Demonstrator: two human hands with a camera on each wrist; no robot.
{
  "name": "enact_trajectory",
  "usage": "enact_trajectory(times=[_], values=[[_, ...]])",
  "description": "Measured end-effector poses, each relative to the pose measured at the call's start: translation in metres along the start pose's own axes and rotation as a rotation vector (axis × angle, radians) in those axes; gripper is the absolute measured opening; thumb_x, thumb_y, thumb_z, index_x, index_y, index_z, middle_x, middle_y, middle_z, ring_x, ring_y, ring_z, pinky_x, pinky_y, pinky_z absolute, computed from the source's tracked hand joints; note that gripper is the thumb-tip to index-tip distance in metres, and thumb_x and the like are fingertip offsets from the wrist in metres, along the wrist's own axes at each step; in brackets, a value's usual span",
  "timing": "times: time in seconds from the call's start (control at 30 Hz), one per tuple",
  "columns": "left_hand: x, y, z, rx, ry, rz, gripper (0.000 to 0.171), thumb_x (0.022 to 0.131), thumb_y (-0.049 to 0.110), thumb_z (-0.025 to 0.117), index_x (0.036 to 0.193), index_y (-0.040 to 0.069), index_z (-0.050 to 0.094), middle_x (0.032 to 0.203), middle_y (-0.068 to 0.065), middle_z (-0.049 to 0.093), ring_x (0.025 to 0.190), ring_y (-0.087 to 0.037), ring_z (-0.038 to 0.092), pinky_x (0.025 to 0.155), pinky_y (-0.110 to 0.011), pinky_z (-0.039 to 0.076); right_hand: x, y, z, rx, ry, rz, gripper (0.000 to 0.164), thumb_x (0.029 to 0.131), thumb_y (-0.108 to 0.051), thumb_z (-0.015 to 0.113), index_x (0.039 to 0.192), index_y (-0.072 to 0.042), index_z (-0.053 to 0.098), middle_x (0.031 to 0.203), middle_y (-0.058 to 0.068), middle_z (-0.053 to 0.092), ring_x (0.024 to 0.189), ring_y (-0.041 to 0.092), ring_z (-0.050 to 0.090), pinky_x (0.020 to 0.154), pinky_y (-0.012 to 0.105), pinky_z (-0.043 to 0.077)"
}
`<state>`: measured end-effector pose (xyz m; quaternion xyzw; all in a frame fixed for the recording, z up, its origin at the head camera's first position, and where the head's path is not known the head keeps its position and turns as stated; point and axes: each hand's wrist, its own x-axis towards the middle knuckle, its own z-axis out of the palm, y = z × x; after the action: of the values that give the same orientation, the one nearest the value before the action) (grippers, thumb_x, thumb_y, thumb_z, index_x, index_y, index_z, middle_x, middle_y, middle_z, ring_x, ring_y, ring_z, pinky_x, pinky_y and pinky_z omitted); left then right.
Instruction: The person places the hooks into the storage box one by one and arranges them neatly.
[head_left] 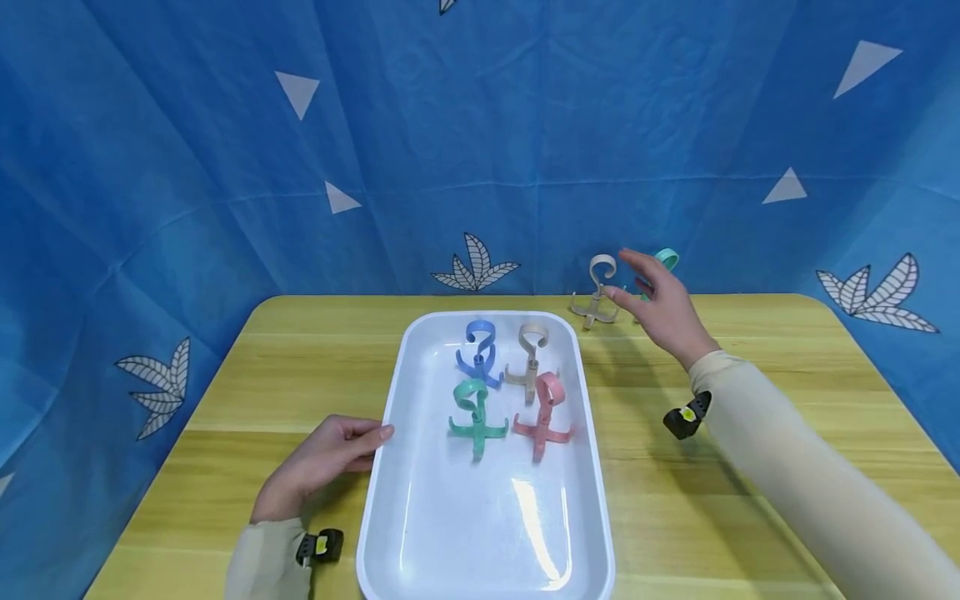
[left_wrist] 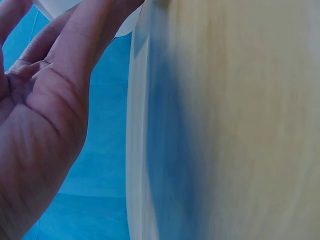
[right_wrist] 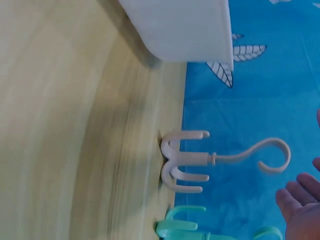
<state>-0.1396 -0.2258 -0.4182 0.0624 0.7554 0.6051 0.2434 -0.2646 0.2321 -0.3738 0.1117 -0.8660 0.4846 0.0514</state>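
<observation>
A white tray [head_left: 420,467] lies in the middle of the yellow table [head_left: 750,467]. In it stand a blue hook [head_left: 477,353], a beige hook [head_left: 529,357], a green hook [head_left: 476,410] and a pink hook [head_left: 545,414]. My left hand [head_left: 322,462] rests open on the table, its fingertips touching the tray's left rim [left_wrist: 136,100]. My right hand [head_left: 660,304] is open near the table's far edge, fingers spread, just right of a cream hook [head_left: 596,293] [right_wrist: 210,159]. A teal hook [head_left: 663,262] [right_wrist: 190,227] stands partly hidden behind that hand.
A blue cloth backdrop [head_left: 480,142] with white leaf and triangle prints surrounds the table on the back and sides. The table's far edge runs just behind the two loose hooks.
</observation>
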Motion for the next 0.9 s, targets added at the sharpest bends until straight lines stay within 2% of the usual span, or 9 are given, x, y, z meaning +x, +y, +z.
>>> enact_trajectory(times=[0.27,0.43,0.73,0.9], values=[[-0.001,-0.001,-0.001,-0.005,0.0,0.006,0.052,0.101,0.026,0.059,0.129,-0.017,0.053,0.12,-0.028,0.062,0.103,-0.033,0.066,0.085,-0.041,0.056,0.019,0.012,0.004,0.012,0.038,0.073,0.067,0.099,-0.037,0.06,0.152,-0.006,0.035,0.154,0.013,0.034,0.141,0.029,0.032,0.111,0.043,0.037],[-0.001,-0.003,-0.001,-0.014,-0.001,0.002,0.051,0.101,0.025,0.059,0.129,-0.017,0.053,0.12,-0.028,0.062,0.102,-0.033,0.067,0.085,-0.042,0.056,0.028,0.016,0.006,0.028,0.048,0.107,0.064,0.1,-0.035,0.059,0.152,-0.006,0.035,0.153,0.015,0.036,0.139,0.031,0.034,0.109,0.045,0.039],[0.0,-0.003,-0.001,-0.011,0.002,-0.008,0.052,0.101,0.026,0.06,0.129,-0.016,0.054,0.121,-0.027,0.062,0.103,-0.033,0.067,0.086,-0.041,0.056,0.038,0.016,0.013,0.049,0.085,0.095,0.041,0.101,-0.009,0.057,0.14,0.0,0.049,0.139,0.018,0.046,0.129,0.033,0.045,0.103,0.043,0.045],[0.002,-0.003,-0.001,-0.012,-0.005,-0.008,0.051,0.101,0.026,0.059,0.129,-0.016,0.054,0.121,-0.027,0.062,0.103,-0.032,0.067,0.086,-0.041,0.056,0.04,0.017,0.015,0.035,0.103,0.102,0.036,0.102,-0.008,0.055,0.136,0.0,0.051,0.133,0.017,0.048,0.126,0.033,0.047,0.102,0.044,0.045]])
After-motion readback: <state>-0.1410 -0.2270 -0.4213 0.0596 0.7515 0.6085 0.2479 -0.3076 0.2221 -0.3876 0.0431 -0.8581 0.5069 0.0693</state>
